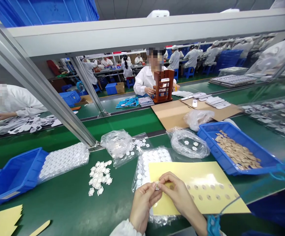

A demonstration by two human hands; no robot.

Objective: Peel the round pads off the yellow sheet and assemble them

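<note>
Small white disc (157, 186), light and probably flimsy, best held by its rim, sits pinched between my left hand (142, 205) and right hand (178, 196), both closed narrow, over the left edge of a yellow sheet (206, 173) near the front of the green tabletop (66, 206).

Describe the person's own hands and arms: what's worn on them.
Both hands are bare, with no gloves. The left hand comes out of a white sleeve with a gathered cuff. At the wrist of the right hand sits a blue strap, with a thin blue cord running off to the right.
</note>
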